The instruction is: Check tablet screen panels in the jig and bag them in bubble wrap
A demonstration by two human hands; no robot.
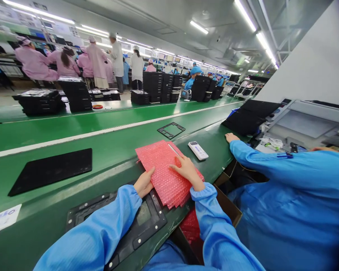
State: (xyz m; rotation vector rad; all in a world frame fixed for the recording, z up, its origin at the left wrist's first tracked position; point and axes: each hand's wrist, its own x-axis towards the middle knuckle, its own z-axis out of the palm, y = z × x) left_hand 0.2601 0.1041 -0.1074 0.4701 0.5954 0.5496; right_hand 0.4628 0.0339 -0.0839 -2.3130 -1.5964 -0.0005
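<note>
A stack of red bubble-wrap bags (166,180) lies slightly fanned at the table's near edge. My left hand (144,183) grips the stack's left edge, thumb on top and the other fingers partly hidden. On top of the bags, toward the right, rests my right hand (186,170), its thumb and forefinger apart. A pale strip shows at the top bag's upper right edge, close to my right fingers. Beneath my left forearm is a black frame fixture (139,241) with light round studs, partly covered by the sleeve and bags.
A white handheld device (198,150) and thin black frame (171,130) lie beyond the bags. A black panel (55,169) sits left. Close on my right is a co-worker's blue sleeve (260,156). An open carton (228,205) stands below the edge; black tray stacks (151,86) stand across.
</note>
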